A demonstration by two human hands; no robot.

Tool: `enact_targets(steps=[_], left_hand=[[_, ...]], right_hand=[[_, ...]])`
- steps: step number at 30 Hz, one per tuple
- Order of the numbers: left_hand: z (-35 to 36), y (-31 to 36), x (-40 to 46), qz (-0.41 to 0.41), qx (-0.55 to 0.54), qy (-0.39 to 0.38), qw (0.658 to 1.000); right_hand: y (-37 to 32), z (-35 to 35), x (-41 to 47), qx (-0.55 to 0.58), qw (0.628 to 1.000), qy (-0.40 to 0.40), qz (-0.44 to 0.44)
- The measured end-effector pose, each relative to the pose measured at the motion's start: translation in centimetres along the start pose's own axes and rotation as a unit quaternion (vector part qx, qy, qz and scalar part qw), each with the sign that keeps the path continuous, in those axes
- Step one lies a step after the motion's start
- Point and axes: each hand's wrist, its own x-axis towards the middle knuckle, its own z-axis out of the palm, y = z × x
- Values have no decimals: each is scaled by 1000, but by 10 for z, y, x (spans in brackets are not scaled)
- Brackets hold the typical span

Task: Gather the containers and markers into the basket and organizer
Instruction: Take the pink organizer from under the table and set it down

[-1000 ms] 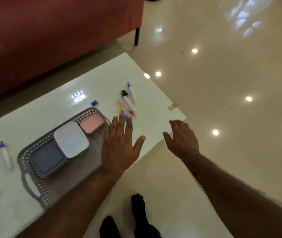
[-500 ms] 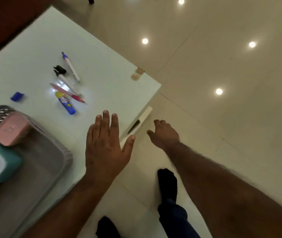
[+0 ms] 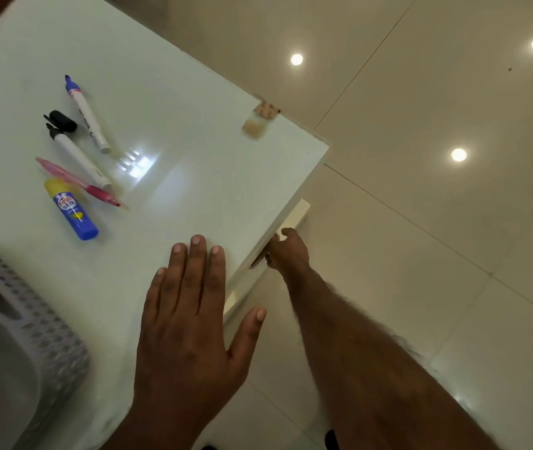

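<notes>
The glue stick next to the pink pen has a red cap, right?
Not quite. In the head view the glue stick does lie next to the pink pen, but its cap is yellow, not red; the body is blue.

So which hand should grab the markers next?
Left, probably. The left hand lies open over the table, nearer the markers. The right hand is off the table's edge, fingers curled under it.
</notes>
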Motion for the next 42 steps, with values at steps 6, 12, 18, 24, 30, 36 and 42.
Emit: enact_targets(steps=[6, 12, 18, 24, 30, 36, 42], left_hand=[[3, 2, -2, -5, 2, -14, 1000], [-2, -3, 0, 3, -3, -32, 999], [-20, -3, 0, -11, -11, -82, 997], [-64, 6, -8, -17, -41, -130, 990], [-135, 20, -10, -23, -64, -121, 990], [-190, 13, -12, -62, -98, -63, 991], [-210, -9, -13, -132, -126, -19, 983]], right_hand=[[3, 3, 10, -9, 999, -28, -16], [-2, -23, -15, -112, 993, 16, -31], [38, -96, -77, -212, 970, 116, -24], [43, -173, -187, -137, 959, 244, -36], [-28, -186, -277, 8, 960, 254, -119], [-113, -153, -320, 40, 955, 203, -214], [-177, -104, -327, -75, 954, 90, -275]])
